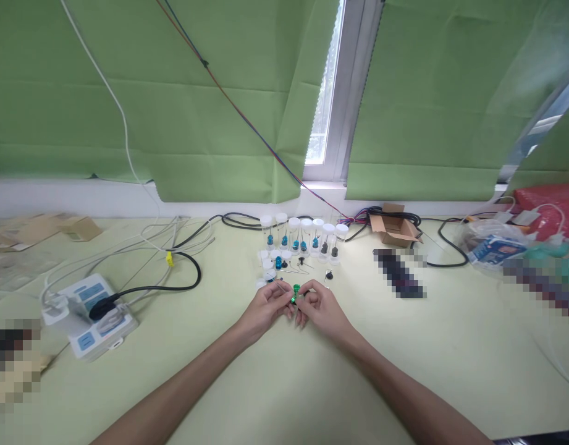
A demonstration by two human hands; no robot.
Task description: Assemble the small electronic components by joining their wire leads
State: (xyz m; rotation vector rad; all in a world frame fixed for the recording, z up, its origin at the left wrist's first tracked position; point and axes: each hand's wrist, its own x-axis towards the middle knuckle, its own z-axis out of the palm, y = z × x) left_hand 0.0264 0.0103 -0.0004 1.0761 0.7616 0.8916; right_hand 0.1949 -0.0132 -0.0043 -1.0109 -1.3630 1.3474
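My left hand point(268, 306) and my right hand point(325, 311) meet above the table, fingertips pinched around a small shiny green part point(296, 288). Its lower portion is partly hidden by the fingers. A thin rod or wire point(278, 285) sticks up by the left fingers. Just beyond the hands lie a blue part point(278, 262), a black part point(284, 264) and another small black piece point(301, 261). To the right of them rests a black piece with a metal bit point(329, 275). Several clear vials with white caps point(294, 232) stand behind, with blue or dark parts inside.
At the left sits a white power strip point(92, 318) with a black plug point(103, 306). Cables point(198, 275) run across the table's back. An open cardboard box point(395, 228) and a blue-and-white packet in plastic point(495, 247) are at the right. Green blinds point(219, 123) hang behind.
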